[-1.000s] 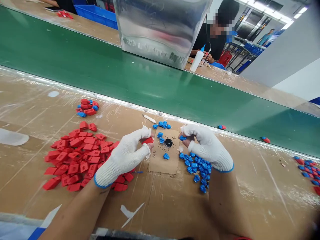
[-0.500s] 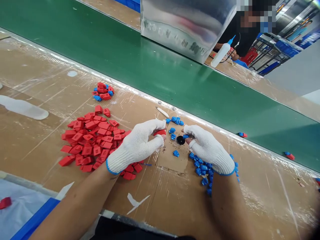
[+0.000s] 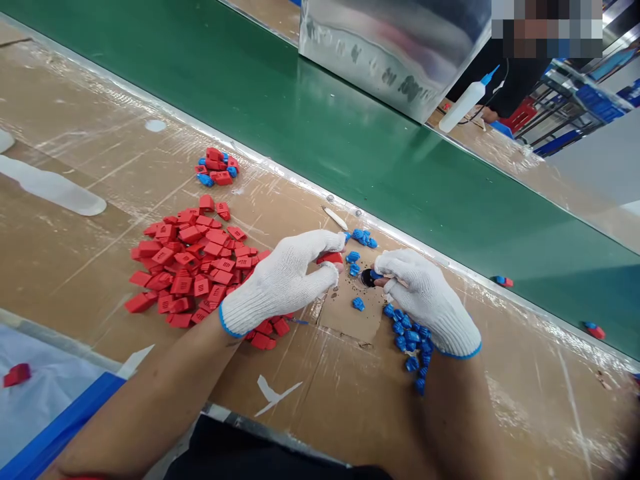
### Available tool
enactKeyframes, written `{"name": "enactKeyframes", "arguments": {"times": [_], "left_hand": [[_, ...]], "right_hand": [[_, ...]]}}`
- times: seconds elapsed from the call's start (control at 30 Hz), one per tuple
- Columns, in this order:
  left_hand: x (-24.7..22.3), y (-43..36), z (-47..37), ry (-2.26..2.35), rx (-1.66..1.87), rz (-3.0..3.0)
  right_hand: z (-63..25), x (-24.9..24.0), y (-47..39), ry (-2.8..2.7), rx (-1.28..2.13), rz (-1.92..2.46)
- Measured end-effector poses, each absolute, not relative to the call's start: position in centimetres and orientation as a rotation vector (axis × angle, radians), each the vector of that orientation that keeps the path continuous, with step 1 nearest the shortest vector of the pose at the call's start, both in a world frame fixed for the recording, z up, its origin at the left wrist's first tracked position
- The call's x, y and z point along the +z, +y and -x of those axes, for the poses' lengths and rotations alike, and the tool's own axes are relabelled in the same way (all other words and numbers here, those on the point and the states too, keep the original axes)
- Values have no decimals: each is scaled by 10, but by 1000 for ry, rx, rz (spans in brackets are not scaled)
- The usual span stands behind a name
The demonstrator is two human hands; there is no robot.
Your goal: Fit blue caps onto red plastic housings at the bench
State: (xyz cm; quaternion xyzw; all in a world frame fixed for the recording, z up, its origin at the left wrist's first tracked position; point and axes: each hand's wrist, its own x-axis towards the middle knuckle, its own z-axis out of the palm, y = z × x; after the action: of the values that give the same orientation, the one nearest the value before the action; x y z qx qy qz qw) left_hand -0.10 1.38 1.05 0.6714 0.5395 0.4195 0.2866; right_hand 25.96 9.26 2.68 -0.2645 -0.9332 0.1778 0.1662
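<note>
My left hand [image 3: 295,277], in a white knitted glove, pinches a red plastic block [image 3: 330,257] between thumb and fingers. Opposite it, my gloved right hand [image 3: 420,297] grips a small blue plastic piece [image 3: 376,274] at its fingertips. That piece is at the edge of a round black disc [image 3: 367,278] on a cardboard pad [image 3: 345,320]. Loose blue pieces [image 3: 353,257] lie on the pad between my hands. A heap of red blocks [image 3: 193,253] spreads beside and under my left wrist, and a pile of blue pieces [image 3: 411,337] lies by my right hand.
Beyond the hands runs a green conveyor belt [image 3: 240,100] carrying joined red-and-blue pieces [image 3: 503,281]. A metal box [image 3: 385,53] stands over it. A small red-and-blue cluster [image 3: 218,167] and a white pen-like tool [image 3: 335,217] lie near the belt's edge. Across it is a person with a white bottle [image 3: 464,105].
My right hand has brought the blue piece down and left to the black disc. My left hand still holds the red block. The whole view has shifted slightly.
</note>
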Motion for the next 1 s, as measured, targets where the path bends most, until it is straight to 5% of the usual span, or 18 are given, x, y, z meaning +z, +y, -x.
{"name": "enactKeyframes", "arguments": {"times": [0.3,1.0], "left_hand": [[13,13,1,1416,1119,-1794],[14,13,2,1412,1113,-1726]], "right_hand": [[-254,21,93,-2798,261,703],[-263,29,94,-2786,442,762]]}}
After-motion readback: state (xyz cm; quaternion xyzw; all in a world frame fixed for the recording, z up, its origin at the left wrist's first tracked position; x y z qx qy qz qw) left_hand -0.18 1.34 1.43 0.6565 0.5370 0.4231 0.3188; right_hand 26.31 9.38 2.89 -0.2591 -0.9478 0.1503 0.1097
